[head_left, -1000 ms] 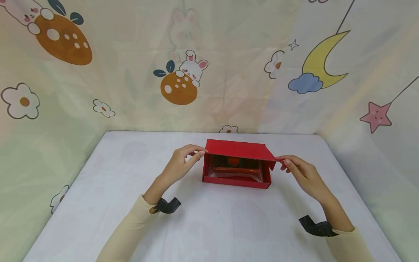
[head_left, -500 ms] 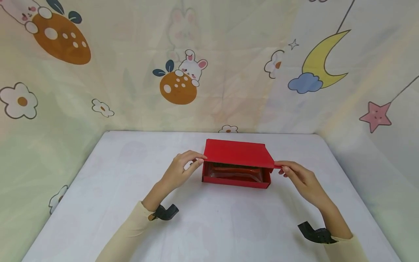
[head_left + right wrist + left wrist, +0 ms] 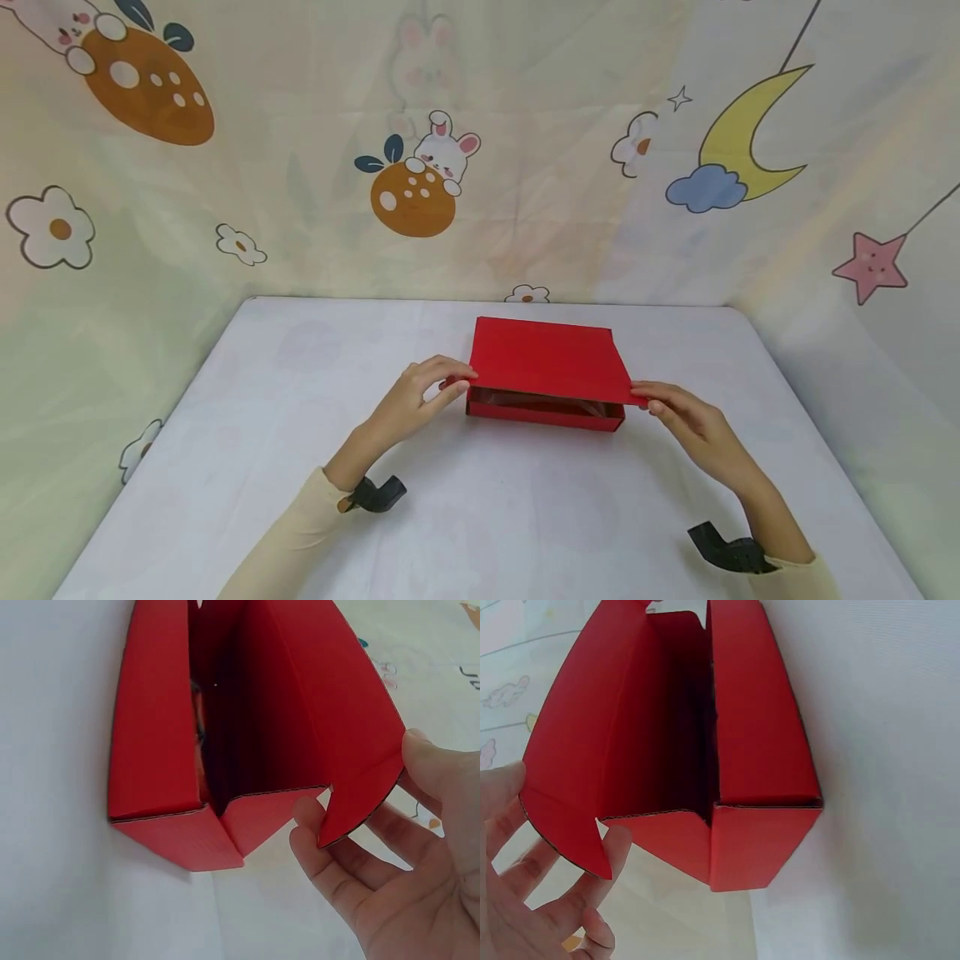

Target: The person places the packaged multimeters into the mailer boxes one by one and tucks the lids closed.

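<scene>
A red cardboard box stands on the white table, its hinged lid lowered to a narrow gap at the front. At the lid's left front corner my left hand pinches the side flap between thumb and fingers. My right hand holds the opposite flap the same way, thumb on one face and fingers behind. A sliver of clear plastic wrapping shows through the gap; the lid hides most of the contents.
The white table extends around the box on all sides. Behind and beside it hangs a cloth backdrop printed with rabbits, flowers and a moon. A dark band sits at my left wrist, another band at my right.
The lid has swung down toward the front, both hands lowering with its corners. The dark, red-marked pack seen inside earlier is now mostly covered. The box itself stays in place.
</scene>
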The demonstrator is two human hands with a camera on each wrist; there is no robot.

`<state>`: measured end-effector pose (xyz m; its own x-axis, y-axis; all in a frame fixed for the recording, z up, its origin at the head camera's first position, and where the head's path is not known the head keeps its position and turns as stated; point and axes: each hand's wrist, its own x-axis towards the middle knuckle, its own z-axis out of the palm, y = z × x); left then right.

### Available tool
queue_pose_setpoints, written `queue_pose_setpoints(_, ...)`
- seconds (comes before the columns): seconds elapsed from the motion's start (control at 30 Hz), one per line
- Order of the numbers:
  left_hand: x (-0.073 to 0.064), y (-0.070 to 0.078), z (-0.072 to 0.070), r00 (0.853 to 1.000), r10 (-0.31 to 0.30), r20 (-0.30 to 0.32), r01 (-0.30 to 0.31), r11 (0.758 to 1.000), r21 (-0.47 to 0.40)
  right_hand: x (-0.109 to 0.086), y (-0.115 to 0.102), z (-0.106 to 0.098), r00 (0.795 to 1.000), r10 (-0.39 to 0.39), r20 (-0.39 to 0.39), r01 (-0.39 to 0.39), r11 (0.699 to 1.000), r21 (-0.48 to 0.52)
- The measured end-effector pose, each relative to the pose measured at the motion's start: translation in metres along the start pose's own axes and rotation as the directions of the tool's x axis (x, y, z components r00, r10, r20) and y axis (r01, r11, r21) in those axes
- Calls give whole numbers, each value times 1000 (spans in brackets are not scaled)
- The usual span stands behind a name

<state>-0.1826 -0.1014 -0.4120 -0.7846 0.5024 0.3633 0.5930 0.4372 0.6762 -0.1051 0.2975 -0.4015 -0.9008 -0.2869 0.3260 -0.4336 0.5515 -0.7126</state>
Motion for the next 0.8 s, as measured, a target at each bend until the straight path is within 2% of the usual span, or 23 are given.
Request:
queue_pose_setpoints(0.3, -8, -3, 3, 999, -32, 34, 32, 999, 3, -7, 7, 5, 1000, -1, 5, 1, 1000, 0)
queue_pose_setpoints(0.47, -13, -5, 5, 997, -52, 58, 52, 999, 0, -10, 12, 8, 1000, 7, 24, -8, 999, 34)
queue_pose_setpoints(0.8, -28, -16, 16, 996, -14, 83, 14, 1000, -10, -24, 26, 19, 999, -28, 44, 23, 994, 104)
